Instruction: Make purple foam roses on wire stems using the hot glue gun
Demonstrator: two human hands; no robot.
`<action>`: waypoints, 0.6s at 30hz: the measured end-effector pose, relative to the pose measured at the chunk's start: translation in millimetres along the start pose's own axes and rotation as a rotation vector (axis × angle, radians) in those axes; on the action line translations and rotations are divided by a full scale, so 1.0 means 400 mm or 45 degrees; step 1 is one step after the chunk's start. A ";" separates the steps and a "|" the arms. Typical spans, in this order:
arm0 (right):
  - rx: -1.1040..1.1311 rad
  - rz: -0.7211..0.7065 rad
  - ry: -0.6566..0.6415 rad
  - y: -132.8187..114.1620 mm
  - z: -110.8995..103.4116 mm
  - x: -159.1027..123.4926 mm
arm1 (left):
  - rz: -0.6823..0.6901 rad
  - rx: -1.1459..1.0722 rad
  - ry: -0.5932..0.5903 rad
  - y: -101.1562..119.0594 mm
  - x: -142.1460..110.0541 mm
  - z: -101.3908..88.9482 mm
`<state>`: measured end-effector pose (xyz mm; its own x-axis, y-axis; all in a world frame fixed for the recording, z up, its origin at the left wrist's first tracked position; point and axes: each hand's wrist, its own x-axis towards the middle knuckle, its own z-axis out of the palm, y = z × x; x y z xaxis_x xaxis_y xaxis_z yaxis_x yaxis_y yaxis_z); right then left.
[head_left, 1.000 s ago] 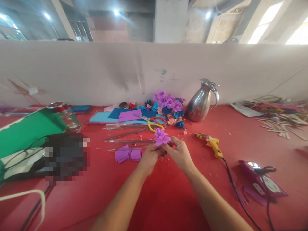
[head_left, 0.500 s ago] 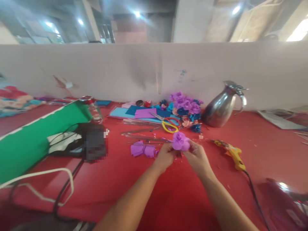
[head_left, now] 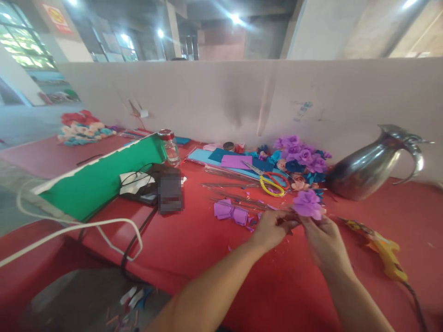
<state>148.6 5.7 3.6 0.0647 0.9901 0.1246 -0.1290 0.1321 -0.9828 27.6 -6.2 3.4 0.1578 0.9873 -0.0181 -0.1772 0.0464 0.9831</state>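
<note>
A purple paper flower (head_left: 307,204) is held up over the red table, its ruffled petals facing up and towards the wall. My right hand (head_left: 325,237) grips it from below on the right, thumb and fingers closed about its base. From the left, my left hand (head_left: 275,229) pinches at its underside; the exact grip point is partly hidden. Left of the hands lie cut purple paper pieces (head_left: 231,212). Just behind are thin wire stems (head_left: 235,191) and scissors (head_left: 272,184) with one yellow and one red handle. A yellow glue gun (head_left: 386,253) rests to the right.
Finished paper flowers (head_left: 301,154) are heaped by the wall, beside a steel jug (head_left: 367,161). Coloured paper sheets (head_left: 237,161) lie behind the scissors. A glass jar (head_left: 169,147), a green board (head_left: 114,184), a dark device (head_left: 170,193) and cables (head_left: 133,230) occupy the left.
My view has swung left, so everything sits further right. The flower has tipped, showing its petals more openly, and my left hand has shifted lower at its base.
</note>
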 end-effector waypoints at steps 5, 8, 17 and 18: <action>0.150 -0.051 0.242 -0.003 -0.020 0.020 | 0.041 0.191 0.224 -0.005 0.005 -0.010; 0.190 -0.070 0.185 -0.006 -0.017 0.022 | 0.093 0.215 0.277 -0.003 0.002 -0.014; -0.017 -0.158 0.188 0.058 -0.039 0.050 | 0.245 0.432 0.362 0.030 -0.027 -0.016; -0.042 -0.167 0.208 0.068 -0.039 0.053 | 0.244 0.441 0.361 0.036 -0.031 -0.016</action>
<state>161.8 29.7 -22.5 0.2386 0.9433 0.2309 -0.0763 0.2552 -0.9639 16.7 -16.5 16.6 -0.1257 0.9779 0.1672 0.1639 -0.1457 0.9757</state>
